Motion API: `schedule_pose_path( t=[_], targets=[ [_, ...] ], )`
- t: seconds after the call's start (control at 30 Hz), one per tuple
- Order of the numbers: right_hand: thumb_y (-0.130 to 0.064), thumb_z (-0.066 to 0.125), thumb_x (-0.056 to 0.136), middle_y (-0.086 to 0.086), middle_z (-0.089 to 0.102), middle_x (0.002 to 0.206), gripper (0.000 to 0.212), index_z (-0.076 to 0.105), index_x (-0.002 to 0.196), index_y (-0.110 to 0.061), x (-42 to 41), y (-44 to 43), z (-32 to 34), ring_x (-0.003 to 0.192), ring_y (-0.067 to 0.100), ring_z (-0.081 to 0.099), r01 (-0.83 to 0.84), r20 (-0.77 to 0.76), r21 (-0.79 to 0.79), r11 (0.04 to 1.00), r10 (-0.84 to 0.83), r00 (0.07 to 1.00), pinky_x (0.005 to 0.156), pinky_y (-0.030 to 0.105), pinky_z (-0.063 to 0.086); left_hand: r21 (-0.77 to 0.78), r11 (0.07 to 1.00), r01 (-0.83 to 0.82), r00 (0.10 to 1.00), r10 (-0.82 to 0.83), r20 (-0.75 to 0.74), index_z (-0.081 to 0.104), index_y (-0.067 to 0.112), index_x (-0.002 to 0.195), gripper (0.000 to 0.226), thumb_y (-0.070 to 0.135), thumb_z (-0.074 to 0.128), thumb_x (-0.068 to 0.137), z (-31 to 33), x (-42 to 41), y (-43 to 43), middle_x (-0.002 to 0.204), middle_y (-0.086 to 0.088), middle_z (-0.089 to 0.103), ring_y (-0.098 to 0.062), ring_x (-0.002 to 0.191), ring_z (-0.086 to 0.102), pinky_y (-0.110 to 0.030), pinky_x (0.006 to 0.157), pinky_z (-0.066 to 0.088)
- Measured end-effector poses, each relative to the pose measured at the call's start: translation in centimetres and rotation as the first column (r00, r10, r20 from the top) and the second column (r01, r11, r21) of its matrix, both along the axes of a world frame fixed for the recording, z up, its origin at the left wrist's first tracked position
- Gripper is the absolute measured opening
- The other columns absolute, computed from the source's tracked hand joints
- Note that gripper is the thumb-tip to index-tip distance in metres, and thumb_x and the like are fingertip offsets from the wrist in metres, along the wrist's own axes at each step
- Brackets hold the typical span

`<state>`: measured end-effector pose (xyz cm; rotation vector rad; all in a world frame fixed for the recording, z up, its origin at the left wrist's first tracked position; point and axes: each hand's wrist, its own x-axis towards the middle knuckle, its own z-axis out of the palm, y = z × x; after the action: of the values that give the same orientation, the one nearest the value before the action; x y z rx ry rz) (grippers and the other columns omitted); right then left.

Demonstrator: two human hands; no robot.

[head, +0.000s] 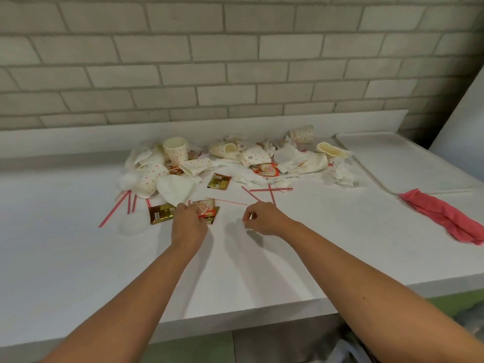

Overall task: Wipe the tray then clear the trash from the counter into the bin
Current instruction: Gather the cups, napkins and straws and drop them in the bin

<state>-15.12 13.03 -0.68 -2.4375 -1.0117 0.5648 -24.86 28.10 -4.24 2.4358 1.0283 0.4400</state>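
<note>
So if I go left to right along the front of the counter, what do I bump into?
Striped straws → gold sachet → left hand, pinching a creamer sachet → right hand → pink cloth.

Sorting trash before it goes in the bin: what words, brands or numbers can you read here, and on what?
Nothing can be quoted with confidence.
Far sachet, orange, in the pile: red brand lettering, too blurred to read.
Near sachet, at the left hand: red lettering, also blurred.
Back gold sachet: print too small.
Front gold sachet: print too small.
Cup: small round mark, unreadable.
</note>
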Motion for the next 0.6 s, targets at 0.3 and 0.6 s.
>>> schedule_pose_path(
  t=[0.3,0.6],
  targets=[
    [-0.026,0.054,0.094,0.012,0.050,0.125,0.035,0.057,0.122,-0.005,-0.2,7.1,-1.5,0.112,0.025,0.053,0.147,0.025,0.065,0.987,-0.149,0.989,0.084,0.027,0.041,0.052,0.999,-0.011,1.000,0.012,-0.026,0.056,0.003,0.119,0.031,0.013,0.054,0.090,-0.8,0.5,3.1,0.119,-0.016,0.050,-0.028,0.110,0.050,-0.033,0.088,0.046],
    [-0.059,0.057,0.083,0.010,0.035,0.131,0.073,0.042,0.131,-0.007,-0.7,11.9,-3.6,0.121,0.027,0.044,0.199,0.036,-0.056,0.978,-0.197,0.980,0.093,0.038,0.045,0.186,0.976,-0.109,0.937,0.164,-0.308,0.049,0.008,0.122,0.032,0.019,0.050,0.092,0.2,-1.2,8.1,0.127,-0.011,0.051,-0.029,0.122,0.041,-0.037,0.097,0.036]
  ],
)
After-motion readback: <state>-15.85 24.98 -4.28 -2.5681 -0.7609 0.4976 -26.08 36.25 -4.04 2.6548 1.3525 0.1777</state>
